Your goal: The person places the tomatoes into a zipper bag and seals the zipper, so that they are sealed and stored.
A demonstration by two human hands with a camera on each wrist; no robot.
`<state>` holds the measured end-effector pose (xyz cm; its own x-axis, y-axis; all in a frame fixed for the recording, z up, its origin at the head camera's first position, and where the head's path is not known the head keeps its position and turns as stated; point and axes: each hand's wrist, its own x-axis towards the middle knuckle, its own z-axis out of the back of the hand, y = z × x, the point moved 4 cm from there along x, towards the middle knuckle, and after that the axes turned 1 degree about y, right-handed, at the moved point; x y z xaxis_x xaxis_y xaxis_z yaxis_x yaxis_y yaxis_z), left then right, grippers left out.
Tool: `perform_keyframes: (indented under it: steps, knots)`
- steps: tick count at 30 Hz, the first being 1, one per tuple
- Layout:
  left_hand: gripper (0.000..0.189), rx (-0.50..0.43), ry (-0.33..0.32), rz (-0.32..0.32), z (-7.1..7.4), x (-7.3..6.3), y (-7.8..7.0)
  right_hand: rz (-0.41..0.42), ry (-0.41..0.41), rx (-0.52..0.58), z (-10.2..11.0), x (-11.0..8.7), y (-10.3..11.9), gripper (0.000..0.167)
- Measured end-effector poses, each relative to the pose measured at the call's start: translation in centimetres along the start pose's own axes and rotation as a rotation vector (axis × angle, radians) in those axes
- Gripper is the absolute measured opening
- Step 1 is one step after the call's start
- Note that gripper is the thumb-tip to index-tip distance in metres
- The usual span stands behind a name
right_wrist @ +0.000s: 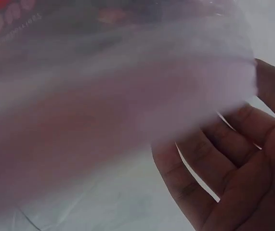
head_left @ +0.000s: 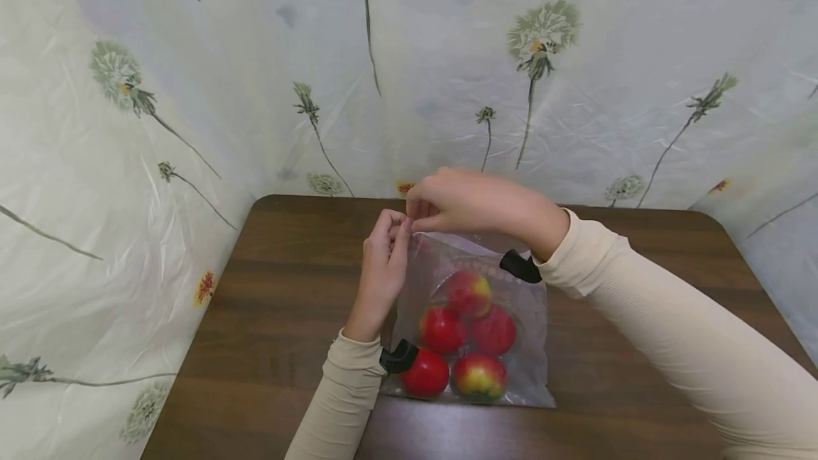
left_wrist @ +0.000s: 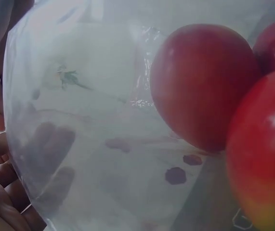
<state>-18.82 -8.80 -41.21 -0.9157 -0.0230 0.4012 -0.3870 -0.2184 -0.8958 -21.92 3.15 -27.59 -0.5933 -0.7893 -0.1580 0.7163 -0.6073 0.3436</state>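
A translucent plastic bag (head_left: 532, 346) stands or lies over the table with several red and yellow apples (head_left: 481, 377) inside it. At the bag's top left corner my left hand (head_left: 382, 268) pinches the edge. My right hand (head_left: 476, 203) reaches across from the right and pinches the same corner, its fingertips close against the left ones. In the left wrist view, red apples (left_wrist: 202, 86) show through the film (left_wrist: 98, 168), with fingers at the left border. The right wrist view shows the bag's blurred top edge (right_wrist: 103, 115) meeting the right hand (right_wrist: 238, 154).
The brown wooden table (head_left: 287, 346) has rounded far corners. Behind it and to the left hangs a pale curtain (head_left: 422, 91) printed with dandelions. Black wrist-camera mounts (head_left: 520, 266) overlap the bag at both wrists.
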Motion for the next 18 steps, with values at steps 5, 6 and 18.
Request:
perform_keyframes:
  steps: [5,6,18]
  knots:
    - [0.017,0.007,0.01,-0.006,0.0,0.0,0.0,-0.038,0.031,-0.014,-0.1,0.8,-0.1,0.009]
    - [0.016,0.008,0.013,-0.008,-0.1,0.0,0.0,-0.04,0.033,-0.014,-0.2,1.0,-0.1,0.008]
    - [0.017,-0.018,0.015,-0.021,-0.3,-0.1,-0.2,-0.045,0.074,-0.018,-0.5,2.0,-0.9,0.01]
